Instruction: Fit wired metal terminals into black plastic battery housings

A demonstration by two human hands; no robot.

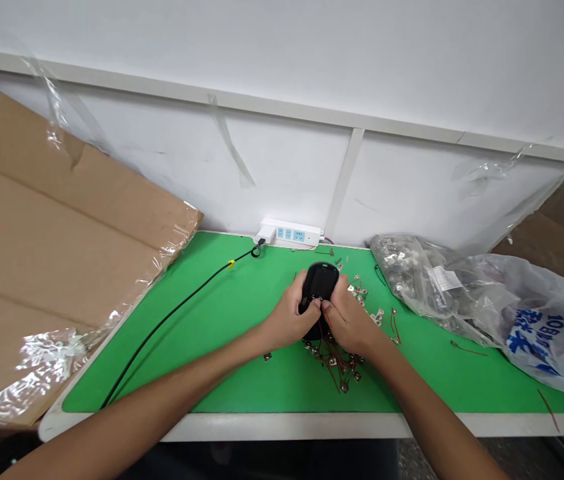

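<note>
A black oval plastic shell (320, 283), like a mouse casing, is held over the green mat (222, 333) near its middle. My left hand (289, 319) wraps its left side with fingers closed. My right hand (349, 320) grips the right side, fingertips pinched at the shell's lower middle on something too small to make out. Under and in front of the hands lies a tangle of brown wires with small metal contacts (337, 360). More loose metal contacts (369, 303) are scattered to the right of the shell.
A white power strip (289, 233) sits at the back wall with a black cable (172, 317) running across the mat to the left front. A clear bag of metal parts (422, 273) and a white printed bag (547, 327) lie at right. Cardboard sheets (52, 260) lean at left.
</note>
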